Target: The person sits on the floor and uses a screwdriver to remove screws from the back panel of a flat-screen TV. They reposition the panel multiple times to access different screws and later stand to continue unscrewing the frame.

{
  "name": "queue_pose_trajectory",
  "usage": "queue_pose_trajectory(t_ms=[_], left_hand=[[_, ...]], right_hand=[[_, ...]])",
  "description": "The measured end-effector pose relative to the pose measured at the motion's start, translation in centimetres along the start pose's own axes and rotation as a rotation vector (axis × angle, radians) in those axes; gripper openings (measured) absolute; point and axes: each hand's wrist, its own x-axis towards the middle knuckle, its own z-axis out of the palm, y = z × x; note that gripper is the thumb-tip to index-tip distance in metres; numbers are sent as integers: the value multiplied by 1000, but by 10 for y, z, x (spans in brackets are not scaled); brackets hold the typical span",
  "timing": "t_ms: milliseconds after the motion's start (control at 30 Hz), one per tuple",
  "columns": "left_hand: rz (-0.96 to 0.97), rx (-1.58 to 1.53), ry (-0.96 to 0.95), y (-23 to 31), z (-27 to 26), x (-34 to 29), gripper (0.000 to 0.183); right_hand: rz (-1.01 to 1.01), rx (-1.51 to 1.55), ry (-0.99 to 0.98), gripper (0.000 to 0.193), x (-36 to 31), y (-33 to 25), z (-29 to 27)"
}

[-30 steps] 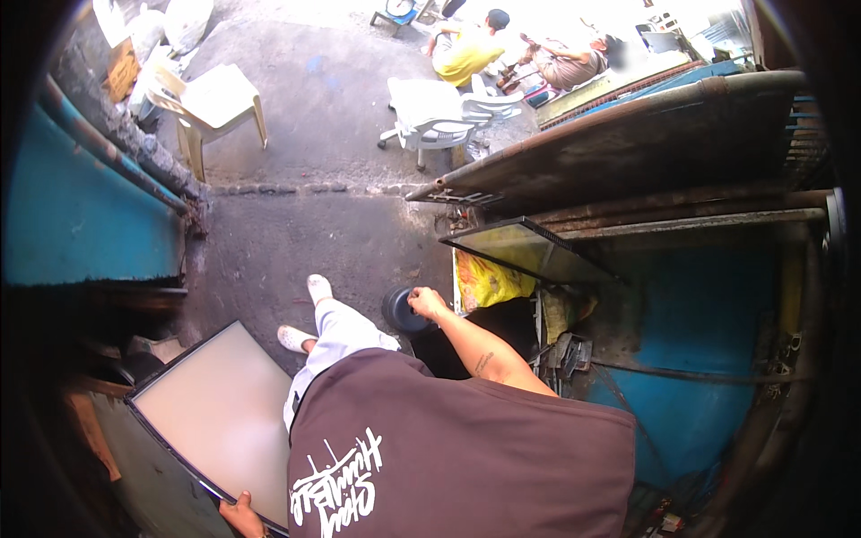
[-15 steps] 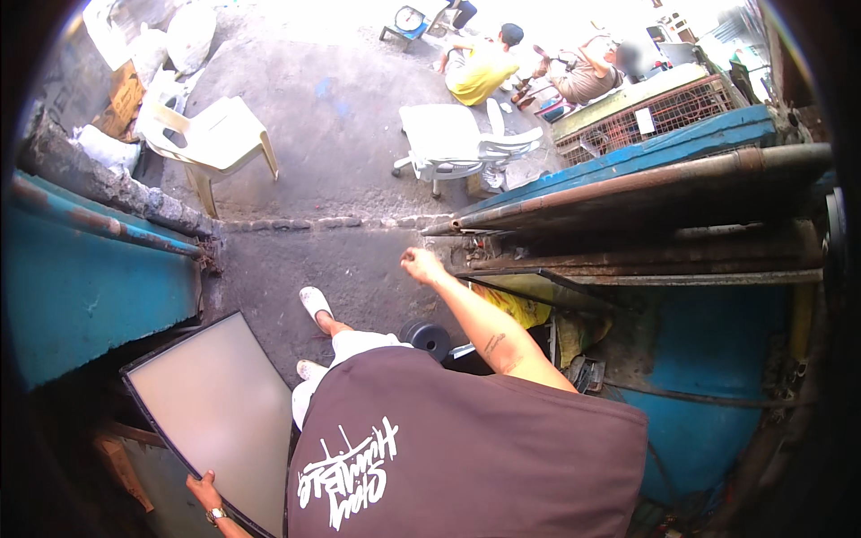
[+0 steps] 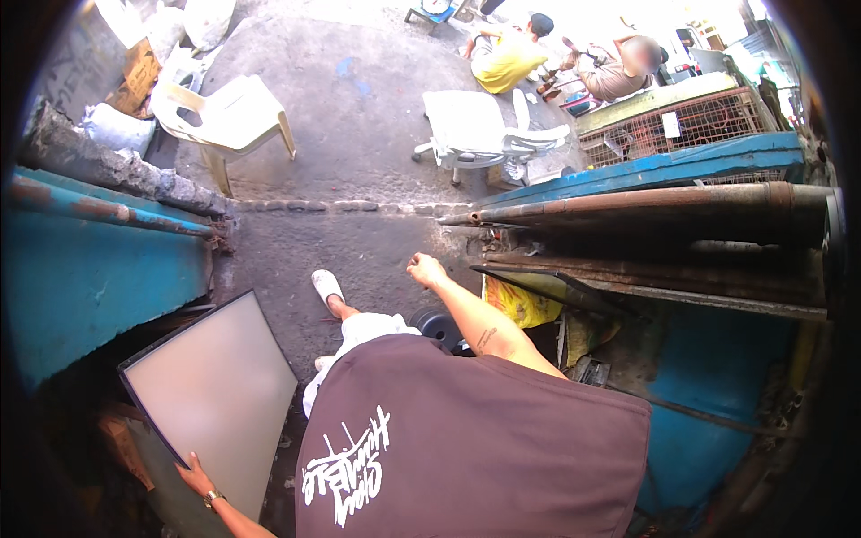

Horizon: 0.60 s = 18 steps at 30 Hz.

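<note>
My left hand (image 3: 198, 477) grips the lower left edge of a flat screen panel (image 3: 215, 368), pale grey with a thin dark frame. The panel leans at a tilt beside my left leg, and a watch sits on that wrist. Out in front, my right arm is stretched over the ground. Its hand (image 3: 427, 270) has curled fingers, and I see nothing in them. Below that arm stands a round black object with a hole in its top (image 3: 438, 327), partly hidden by my shirt.
Blue metal walls (image 3: 108, 278) close in on the left, with rusty pipes (image 3: 646, 202) on the right. A yellow sack (image 3: 520, 300) lies under a dark panel. Ahead are a cream plastic chair (image 3: 233, 112), a white swivel chair (image 3: 466, 125) and two seated people (image 3: 507, 63).
My view has shifted, so the chairs and people sit farther right and higher. The left hand has its fingers more stretched along the panel's edge. The right arm stays extended.
</note>
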Motion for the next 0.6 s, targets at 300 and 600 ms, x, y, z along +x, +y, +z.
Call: queue_pose_trajectory(t_ms=[300,600], left_hand=[[129,-114,53,-41,16,46,79],[342,-393,192,-40,12,17,71]], right_hand=[[-91,57,25,32,-73,38,49],[-104,-327,157,40,-134,187,99]])
